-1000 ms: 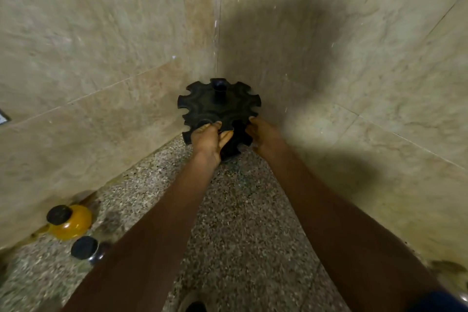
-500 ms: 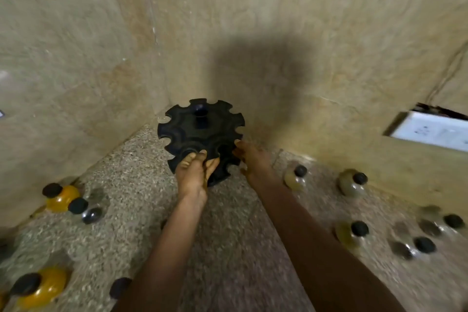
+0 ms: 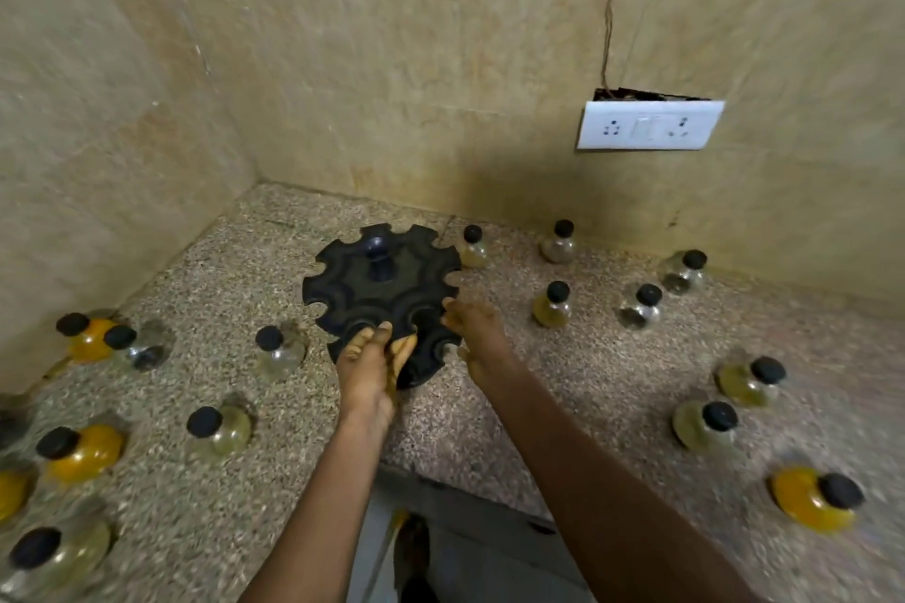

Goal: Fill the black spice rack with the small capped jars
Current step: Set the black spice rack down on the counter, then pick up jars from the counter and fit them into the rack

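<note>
**Both hands on an empty rack, jars scattered around**

Black spice rack [image 3: 382, 289]: round, notched at the rim, central post upright, standing on the speckled surface [image 3: 303, 480] near the corner of two tiled walls; every visible notch unfilled.

Left hand [image 3: 372, 367]: laid on the near edge of the rack, fingers curled over the rim, thumb alongside; gripping the rack.

Right hand [image 3: 472, 328]: at the near right edge of the rack, fingertips touching the rim; probably a light grip, though motion blur hides how far the fingers wrap.

Small capped jars, all upright on the surface, all apart from the rack:
- clear jar [image 3: 279, 350] just left of the rack;
- yellow-filled jar [image 3: 88, 338] and dark-bottomed jar [image 3: 139, 348] touching each other near the left wall;
- pale jar [image 3: 218, 428] and second yellow jar [image 3: 81, 453] nearer the front on the left;
- jar [image 3: 472, 247] just beyond the rack's right rim;
- jar [image 3: 558, 245] near the back wall;
- jar [image 3: 552, 304] and jar [image 3: 641, 309] to the right of the right hand;
- jar [image 3: 683, 272] further right;
- two pale jars [image 3: 749, 382], [image 3: 705, 426] and a yellow one [image 3: 815, 499] at far right, blurred.

White socket plate [image 3: 649, 125] on the right wall, with a thin wire [image 3: 609, 15] rising above it.
</note>
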